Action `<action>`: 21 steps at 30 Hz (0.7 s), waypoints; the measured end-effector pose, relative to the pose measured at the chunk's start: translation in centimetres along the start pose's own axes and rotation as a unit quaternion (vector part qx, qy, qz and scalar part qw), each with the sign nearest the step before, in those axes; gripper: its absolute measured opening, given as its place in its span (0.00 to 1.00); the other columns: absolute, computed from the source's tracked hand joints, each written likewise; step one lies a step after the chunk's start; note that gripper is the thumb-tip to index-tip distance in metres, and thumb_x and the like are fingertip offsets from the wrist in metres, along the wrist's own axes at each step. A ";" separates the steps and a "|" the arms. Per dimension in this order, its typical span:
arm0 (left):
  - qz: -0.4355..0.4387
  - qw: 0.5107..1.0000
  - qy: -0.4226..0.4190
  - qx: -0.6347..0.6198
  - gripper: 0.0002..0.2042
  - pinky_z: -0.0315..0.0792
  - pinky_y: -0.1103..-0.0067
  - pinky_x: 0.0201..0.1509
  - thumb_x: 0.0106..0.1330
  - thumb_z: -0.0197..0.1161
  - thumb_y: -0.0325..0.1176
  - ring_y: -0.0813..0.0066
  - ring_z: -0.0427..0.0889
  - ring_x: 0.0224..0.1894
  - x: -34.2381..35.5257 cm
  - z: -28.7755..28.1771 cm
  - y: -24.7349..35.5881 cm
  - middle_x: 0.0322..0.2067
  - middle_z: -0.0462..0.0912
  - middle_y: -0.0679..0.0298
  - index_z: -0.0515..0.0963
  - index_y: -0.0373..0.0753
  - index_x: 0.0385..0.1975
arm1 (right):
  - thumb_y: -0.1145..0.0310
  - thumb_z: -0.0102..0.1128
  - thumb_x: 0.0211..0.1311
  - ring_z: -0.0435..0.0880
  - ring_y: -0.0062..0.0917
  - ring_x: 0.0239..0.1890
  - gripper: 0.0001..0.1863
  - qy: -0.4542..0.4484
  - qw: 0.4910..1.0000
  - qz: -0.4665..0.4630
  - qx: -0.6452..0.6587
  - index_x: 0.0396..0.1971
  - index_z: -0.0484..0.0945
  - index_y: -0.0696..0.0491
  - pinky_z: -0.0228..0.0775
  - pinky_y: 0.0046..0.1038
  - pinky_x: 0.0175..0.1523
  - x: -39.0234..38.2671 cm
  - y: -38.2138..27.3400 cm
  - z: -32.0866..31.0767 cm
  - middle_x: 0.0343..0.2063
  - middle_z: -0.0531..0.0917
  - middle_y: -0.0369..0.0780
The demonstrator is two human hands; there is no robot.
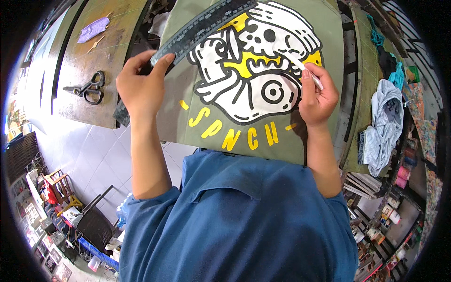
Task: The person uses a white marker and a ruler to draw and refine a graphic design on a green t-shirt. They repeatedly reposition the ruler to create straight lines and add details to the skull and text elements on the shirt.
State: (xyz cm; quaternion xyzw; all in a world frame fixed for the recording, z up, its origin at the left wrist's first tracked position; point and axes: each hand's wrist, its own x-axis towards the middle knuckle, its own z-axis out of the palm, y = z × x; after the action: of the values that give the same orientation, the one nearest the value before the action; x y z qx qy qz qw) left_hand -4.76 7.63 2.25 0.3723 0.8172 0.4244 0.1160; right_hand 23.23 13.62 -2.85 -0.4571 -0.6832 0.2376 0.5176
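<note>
My left hand (143, 80) pinches a long dark band with grey markings (202, 29) between thumb and fingers. The band slants up to the right across the top of an olive-green printed cloth (178, 124), and another part of it hangs below my hand. A slim white pen-like stick (300, 63) is held in my right hand (320, 96), its tip over the printed skull (260, 35). Whether the tip touches the cloth, I cannot tell. Yellow lettering and a black, white and yellow picture cover the cloth, which lies in front of my body.
Black-handled scissors (89, 88) and a small lilac cloth (94, 29) lie on the board (70, 56) at the left. Pale blue denim (383, 124) is draped over the right-hand board (357, 141). A dark chair (96, 225) stands on the floor at lower left.
</note>
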 end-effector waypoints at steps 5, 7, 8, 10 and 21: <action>-0.002 0.997 0.038 -0.071 0.11 0.68 0.87 0.31 0.51 0.70 0.32 0.83 0.75 0.24 -2.0 0.0 -2.5 0.22 0.80 0.65 0.80 0.32 0.28 | 0.76 0.58 0.55 0.80 0.19 0.28 0.05 -0.003 0.999 0.005 0.046 0.32 0.78 0.61 0.69 0.20 0.34 -0.1 -0.2 0.0 0.26 0.82 0.40; -0.016 0.997 0.030 -0.069 0.10 0.68 0.87 0.31 0.51 0.70 0.31 0.84 0.75 0.24 -2.6 0.4 -2.7 0.22 0.80 0.65 0.80 0.32 0.28 | 0.77 0.57 0.56 0.78 0.16 0.28 0.06 -0.001 0.998 0.018 0.065 0.33 0.78 0.61 0.69 0.18 0.34 -0.1 -0.6 -0.3 0.26 0.81 0.39; -0.022 0.997 0.029 -0.067 0.10 0.68 0.87 0.30 0.51 0.70 0.31 0.84 0.75 0.24 -2.8 0.5 -2.9 0.22 0.80 0.65 0.80 0.32 0.28 | 0.77 0.57 0.57 0.77 0.15 0.28 0.06 -0.013 0.994 0.046 0.099 0.33 0.78 0.62 0.68 0.17 0.33 -0.1 -0.8 -0.6 0.26 0.81 0.37; -0.023 0.995 0.030 -0.088 0.10 0.68 0.86 0.30 0.51 0.70 0.31 0.84 0.75 0.24 -3.4 1.1 -2.9 0.22 0.80 0.65 0.80 0.32 0.28 | 0.77 0.56 0.58 0.75 0.12 0.27 0.06 -0.035 0.980 0.103 0.164 0.35 0.77 0.62 0.66 0.14 0.32 -0.1 -1.6 -1.5 0.26 0.80 0.35; 0.011 0.999 0.021 -0.022 0.11 0.70 0.81 0.34 0.49 0.71 0.36 0.76 0.78 0.26 -4.5 2.4 -3.8 0.24 0.81 0.62 0.80 0.36 0.28 | 0.76 0.57 0.55 0.73 0.14 0.22 0.04 -0.147 0.980 0.128 0.030 0.30 0.78 0.60 0.63 0.17 0.27 -5.3 -3.9 -2.7 0.21 0.79 0.36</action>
State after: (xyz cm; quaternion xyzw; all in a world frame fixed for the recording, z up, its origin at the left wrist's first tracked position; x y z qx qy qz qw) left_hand -2.35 4.50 -2.76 0.3695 0.8060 0.4508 0.1027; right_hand 24.52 6.81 -1.35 -0.4849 -0.6800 0.3868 0.3909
